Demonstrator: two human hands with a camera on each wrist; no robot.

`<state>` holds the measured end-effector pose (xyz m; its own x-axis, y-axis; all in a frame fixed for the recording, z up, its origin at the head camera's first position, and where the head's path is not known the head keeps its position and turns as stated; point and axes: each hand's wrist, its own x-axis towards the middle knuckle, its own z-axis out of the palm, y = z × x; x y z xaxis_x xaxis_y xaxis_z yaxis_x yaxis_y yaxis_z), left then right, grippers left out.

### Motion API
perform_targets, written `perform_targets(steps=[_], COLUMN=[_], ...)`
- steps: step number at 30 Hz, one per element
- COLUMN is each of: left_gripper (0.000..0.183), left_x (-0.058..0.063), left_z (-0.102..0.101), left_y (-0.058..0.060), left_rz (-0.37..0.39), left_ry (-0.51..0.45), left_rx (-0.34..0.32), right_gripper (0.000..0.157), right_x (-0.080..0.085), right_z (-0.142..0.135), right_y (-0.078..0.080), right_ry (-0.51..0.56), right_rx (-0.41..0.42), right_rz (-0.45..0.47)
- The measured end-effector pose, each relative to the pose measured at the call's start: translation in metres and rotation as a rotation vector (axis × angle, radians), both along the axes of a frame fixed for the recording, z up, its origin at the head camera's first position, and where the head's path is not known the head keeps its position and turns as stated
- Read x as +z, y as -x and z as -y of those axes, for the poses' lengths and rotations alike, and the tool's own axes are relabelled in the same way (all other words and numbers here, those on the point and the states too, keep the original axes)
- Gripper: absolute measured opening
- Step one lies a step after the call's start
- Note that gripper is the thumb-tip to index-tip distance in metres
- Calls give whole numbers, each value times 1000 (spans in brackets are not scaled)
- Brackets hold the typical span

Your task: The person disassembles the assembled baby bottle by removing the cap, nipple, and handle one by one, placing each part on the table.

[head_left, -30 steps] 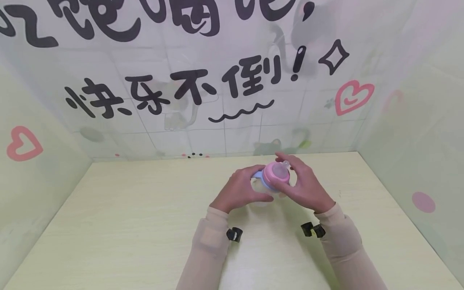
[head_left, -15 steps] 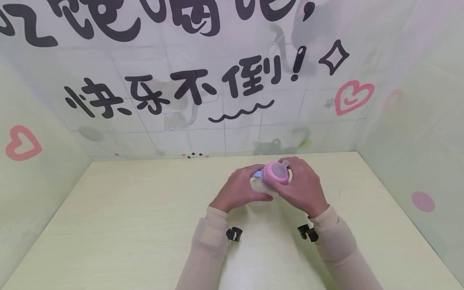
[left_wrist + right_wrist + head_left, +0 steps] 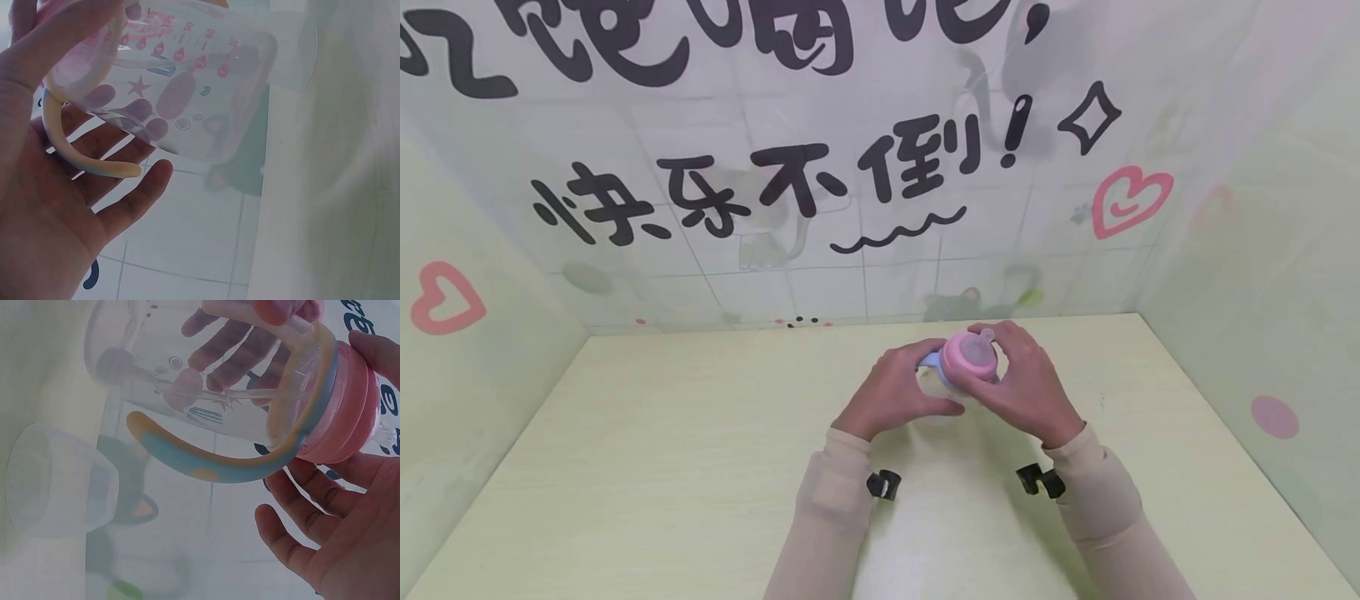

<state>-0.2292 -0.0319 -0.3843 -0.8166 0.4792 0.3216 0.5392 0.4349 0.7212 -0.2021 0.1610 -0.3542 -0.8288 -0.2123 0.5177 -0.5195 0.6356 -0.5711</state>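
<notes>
A clear baby bottle (image 3: 187, 87) with pink measuring marks is held tilted above the table between both hands. My left hand (image 3: 891, 390) grips its body, fingers behind the clear wall and thumb across the near side in the left wrist view. My right hand (image 3: 1033, 387) holds the pink collar (image 3: 958, 358) under the teat (image 3: 384, 434), thumb on one side and fingers on the other. A curved blue-and-yellow handle (image 3: 206, 467) sticks out from the bottle's neck. Inside runs a thin straw (image 3: 206, 394).
A translucent cap (image 3: 59, 481) stands on the pale wooden table (image 3: 662, 467) just below the bottle. Behind rises a back wall (image 3: 820, 292) with black lettering, and side walls flank the table. Black wrist mounts (image 3: 884, 484) sit at both sleeves.
The right hand's raised fingers have come in around the collar, its wrist shifting left and then slightly back right. The left hand keeps its hold on the body.
</notes>
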Motion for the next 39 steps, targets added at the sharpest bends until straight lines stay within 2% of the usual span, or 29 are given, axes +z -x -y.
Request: perform_targets(steps=[5,11,20,32,39], left_gripper=[72,72,73,71,70], left_x=[1,3,3,5,5], left_z=[0,1,1,1,1], left_y=[0,0,0,0,0], left_rz=[-3,-1,-1,4,20], left_ry=[-5,-12,-15,-16,-8], left_rx=[0,-1,-13,-15,-10], right_gripper=[50,51,49,49,47], right_x=[-2,0,31,35,39], right_z=[-5,-8,4,3,1], right_y=[4,4,-17,-19,-22], right_ry=[61,91,87,125,175], right_rx=[97,147,155,152,146], right_rz=[4,26,25,2,-56])
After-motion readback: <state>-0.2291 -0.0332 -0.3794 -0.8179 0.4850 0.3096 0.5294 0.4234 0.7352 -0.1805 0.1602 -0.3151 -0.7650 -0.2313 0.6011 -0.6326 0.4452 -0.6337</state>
